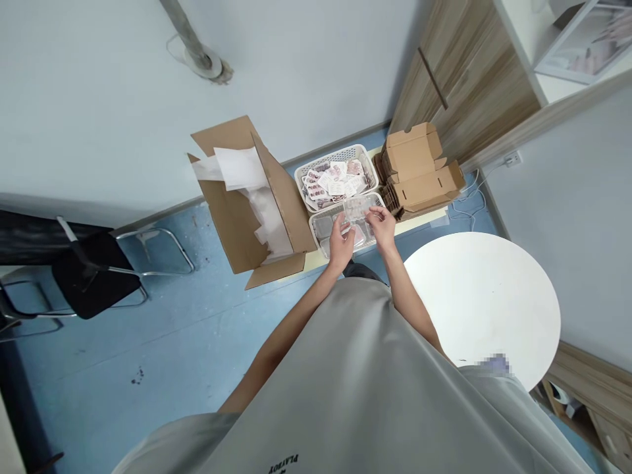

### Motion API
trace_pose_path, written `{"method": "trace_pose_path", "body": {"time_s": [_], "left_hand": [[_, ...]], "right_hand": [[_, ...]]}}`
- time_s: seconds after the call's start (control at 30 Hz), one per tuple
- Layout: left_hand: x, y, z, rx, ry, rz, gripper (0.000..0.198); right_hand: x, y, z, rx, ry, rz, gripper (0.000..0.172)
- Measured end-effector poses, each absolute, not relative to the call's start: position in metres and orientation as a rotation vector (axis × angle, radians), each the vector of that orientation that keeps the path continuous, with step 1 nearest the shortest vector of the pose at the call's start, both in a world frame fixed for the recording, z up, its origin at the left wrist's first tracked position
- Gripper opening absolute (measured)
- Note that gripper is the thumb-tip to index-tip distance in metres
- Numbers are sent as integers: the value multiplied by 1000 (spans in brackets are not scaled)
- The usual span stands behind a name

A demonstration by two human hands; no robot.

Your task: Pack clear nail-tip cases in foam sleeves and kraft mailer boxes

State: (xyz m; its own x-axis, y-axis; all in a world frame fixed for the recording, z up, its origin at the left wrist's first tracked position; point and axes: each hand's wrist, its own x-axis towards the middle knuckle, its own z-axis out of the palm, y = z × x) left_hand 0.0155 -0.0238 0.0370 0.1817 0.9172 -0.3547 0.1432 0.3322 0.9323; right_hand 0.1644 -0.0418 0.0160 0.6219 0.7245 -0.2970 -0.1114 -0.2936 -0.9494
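Above the front white basket [320, 249], a clear plastic box [356, 208] is between my hands. My left hand [342, 247] is at its near left side, thumb and fingers curved about the edge. At the right edge, my right hand [382, 227] pinches the box with its fingertips. Several more clear boxes lie in the basket beneath, partly hidden by my hands. Behind it stands a second white basket [368, 161], heaped with small cards [336, 181] that bear rows of pinkish and dark pieces.
An open cardboard carton [227, 230] with white sheets stands left of the baskets. Folded brown boxes [419, 174] are stacked to the right. A round white table [488, 296] is near my right side. Chairs [96, 270] stand at far left; cables [469, 201] lie by the wall.
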Motion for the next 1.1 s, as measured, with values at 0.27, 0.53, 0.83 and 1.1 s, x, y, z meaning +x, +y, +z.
{"method": "trace_pose_path", "body": {"time_s": [0.27,0.53,0.83,1.1], "left_hand": [[12,-63,52,943,1108,668,49],[-18,-168,59,926,872,505,40],[-44,-262,73,902,716,304,46],[-42,-284,93,802,592,160,34]], "right_hand": [[154,-125,56,-1565,-423,790,51],[81,-264,82,-1723,-359,556,49],[19,-382,102,-1864,-225,330,45],[6,-412,120,-1910,-128,200,49]]}}
